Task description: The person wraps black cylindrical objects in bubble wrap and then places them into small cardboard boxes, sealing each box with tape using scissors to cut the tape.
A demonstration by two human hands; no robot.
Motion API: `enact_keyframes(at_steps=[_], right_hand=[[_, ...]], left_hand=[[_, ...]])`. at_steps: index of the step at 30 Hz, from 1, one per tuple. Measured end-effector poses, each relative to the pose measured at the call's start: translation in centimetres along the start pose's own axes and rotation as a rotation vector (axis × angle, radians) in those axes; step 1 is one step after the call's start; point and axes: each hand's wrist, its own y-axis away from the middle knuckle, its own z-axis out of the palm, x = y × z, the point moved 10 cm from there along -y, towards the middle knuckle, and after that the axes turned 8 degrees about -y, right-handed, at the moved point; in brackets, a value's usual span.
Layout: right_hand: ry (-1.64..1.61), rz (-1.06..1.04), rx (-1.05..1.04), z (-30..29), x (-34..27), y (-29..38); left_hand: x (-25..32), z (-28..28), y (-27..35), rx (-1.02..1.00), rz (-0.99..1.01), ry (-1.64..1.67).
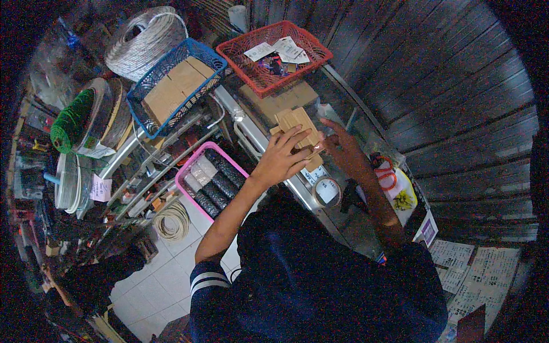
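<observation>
A small brown cardboard box point(300, 122) with flaps spread at its ends lies on the glass counter. My left hand point(283, 156) rests over it, fingers spread across its top and near side. My right hand point(336, 139) is at the box's right edge, fingers bent; a shiny bit that looks like clear tape shows by its fingertips. Whether the right fingers pinch it is not plain. A roll of tape point(327, 193) lies on the counter just nearer to me, beside a white label strip with writing. A larger flat cardboard piece point(285, 100) lies beyond the box.
A red plastic basket point(261, 88) holds cards and small packets. The blue basket point(148, 128) contains folded cardboard. Wrapped rolls fill a pink-rimmed basket point(182, 188) below the counter. Rope and cord spools point(146, 43) stand at left; a coiled cable point(171, 221) lies near the tiled floor. Corrugated metal sheeting borders the right.
</observation>
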Motion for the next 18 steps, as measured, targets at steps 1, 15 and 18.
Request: enact_keyframes(at_steps=[1,15,18], right_hand=[[0.0,0.054,-0.012,0.1,-0.2,0.0],[0.391,0.149,-0.018,0.8,-3.8,1.2],[0.456,0.142,-0.012,1.0,-5.2,1.7]], left_hand=[[0.0,-0.1,0.0,0.005,-0.004,0.001],[0.1,0.0,0.2,0.013,-0.021,0.023],[0.2,0.0,0.2,0.014,-0.022,0.022]])
